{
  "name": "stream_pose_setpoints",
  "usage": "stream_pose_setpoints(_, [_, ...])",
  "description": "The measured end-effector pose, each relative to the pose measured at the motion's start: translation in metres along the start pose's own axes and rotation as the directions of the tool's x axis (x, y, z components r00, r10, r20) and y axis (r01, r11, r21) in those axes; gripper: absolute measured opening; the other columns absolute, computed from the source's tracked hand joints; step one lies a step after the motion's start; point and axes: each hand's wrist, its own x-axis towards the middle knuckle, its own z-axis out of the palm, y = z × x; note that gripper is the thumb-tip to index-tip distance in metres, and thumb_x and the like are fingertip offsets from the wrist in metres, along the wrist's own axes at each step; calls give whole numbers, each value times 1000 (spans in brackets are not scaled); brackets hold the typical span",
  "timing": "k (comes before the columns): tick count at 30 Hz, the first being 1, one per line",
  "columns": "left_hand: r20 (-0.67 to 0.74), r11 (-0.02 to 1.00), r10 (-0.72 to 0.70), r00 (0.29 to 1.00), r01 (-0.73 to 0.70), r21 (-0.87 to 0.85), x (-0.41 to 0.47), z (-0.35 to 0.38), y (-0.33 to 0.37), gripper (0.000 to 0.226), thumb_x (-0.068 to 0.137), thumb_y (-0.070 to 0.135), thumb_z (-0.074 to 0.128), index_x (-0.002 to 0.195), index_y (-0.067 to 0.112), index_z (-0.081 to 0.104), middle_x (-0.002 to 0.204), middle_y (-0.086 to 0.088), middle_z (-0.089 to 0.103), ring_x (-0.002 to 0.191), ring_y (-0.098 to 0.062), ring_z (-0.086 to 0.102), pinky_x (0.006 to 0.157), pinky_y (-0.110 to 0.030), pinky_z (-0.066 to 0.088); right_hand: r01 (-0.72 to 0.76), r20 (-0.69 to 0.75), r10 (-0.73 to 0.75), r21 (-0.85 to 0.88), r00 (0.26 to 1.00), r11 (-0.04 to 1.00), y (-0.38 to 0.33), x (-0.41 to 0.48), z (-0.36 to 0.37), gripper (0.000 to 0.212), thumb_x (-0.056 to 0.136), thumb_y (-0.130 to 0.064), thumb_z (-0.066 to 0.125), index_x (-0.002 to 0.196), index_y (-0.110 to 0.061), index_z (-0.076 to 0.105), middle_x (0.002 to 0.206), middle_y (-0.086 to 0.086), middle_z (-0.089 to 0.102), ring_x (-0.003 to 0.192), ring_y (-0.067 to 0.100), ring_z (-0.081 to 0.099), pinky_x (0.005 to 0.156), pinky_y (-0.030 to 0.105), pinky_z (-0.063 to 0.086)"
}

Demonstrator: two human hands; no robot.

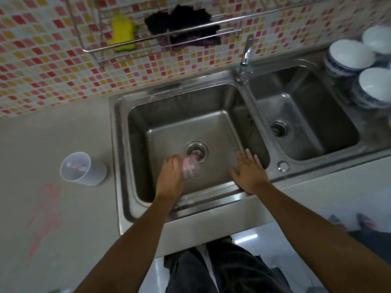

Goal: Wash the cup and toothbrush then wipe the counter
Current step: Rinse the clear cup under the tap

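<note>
My left hand (170, 176) grips a clear cup (191, 167) with pinkish residue, tilted on its side over the left sink basin (224, 123), close to the drain (196, 151). The cup is blurred. My right hand (249, 173) hovers flat over the basin's front right, fingers spread and holding nothing. A second, white cup (83, 169) stands upright on the counter (53, 149) left of the sink, with a pinkish thing inside that may be the toothbrush. Pink smears (45, 212) streak the counter in front of that cup.
A faucet (245, 58) stands between the two basins; the right basin (302, 115) is bare. White-and-blue bowls (351, 56) are stacked at the far right. A wire rack on the tiled wall holds a yellow sponge (122, 32) and a dark cloth (184, 24).
</note>
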Motion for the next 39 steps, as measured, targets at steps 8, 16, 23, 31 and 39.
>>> stream_pose_setpoints(8, [64, 879, 110, 992, -127, 460, 8, 4, 14, 72, 63, 3, 75, 128, 6, 44, 122, -16, 52, 115, -33, 49, 115, -46, 30, 9, 27, -9, -27, 1000, 1000, 4, 4, 7, 78, 95, -54, 25, 152, -6, 4, 161, 9, 7, 148, 22, -9, 120, 45, -6])
stream_pose_setpoints(16, [139, 724, 154, 978, -207, 658, 20, -4, 24, 102, 47, 18, 88, 133, 7, 34, 130, -17, 49, 123, -37, 46, 117, -49, 26, 30, 26, -30, -19, 999, 999, 5, 4, 5, 79, 96, -52, 26, 152, -5, -3, 162, 9, 2, 148, 22, -9, 120, 45, -5])
stream_pose_setpoints(23, [-100, 903, -98, 990, 131, 408, 23, 0, 22, 65, 69, 0, 69, 130, 3, 46, 128, -21, 54, 120, -37, 52, 112, -55, 33, 58, -22, -55, 220, 998, 974, 3, -1, -3, 83, 95, -53, 38, 153, -11, -2, 162, 8, 3, 148, 19, -8, 119, 37, -6])
stream_pose_setpoints(31, [-229, 985, -172, 958, 161, -66, 104, -17, 94, 74, 61, 30, 84, 122, 8, 51, 114, -14, 55, 110, -32, 52, 98, -52, 43, 79, -341, 237, 702, 910, 708, 47, 113, -118, 71, 95, -32, 54, 152, -9, 18, 158, 10, 23, 147, 25, 16, 119, 38, 19])
stream_pose_setpoints(39, [-110, 827, -129, 986, 46, -560, 171, -25, 143, 68, 58, 19, 89, 116, 33, 56, 116, 14, 54, 108, -6, 57, 88, -29, 54, 111, -292, 118, 661, 949, 742, 57, 207, -178, 40, 100, -28, 46, 137, -14, 48, 132, 12, 59, 120, 30, 55, 93, 24, 39])
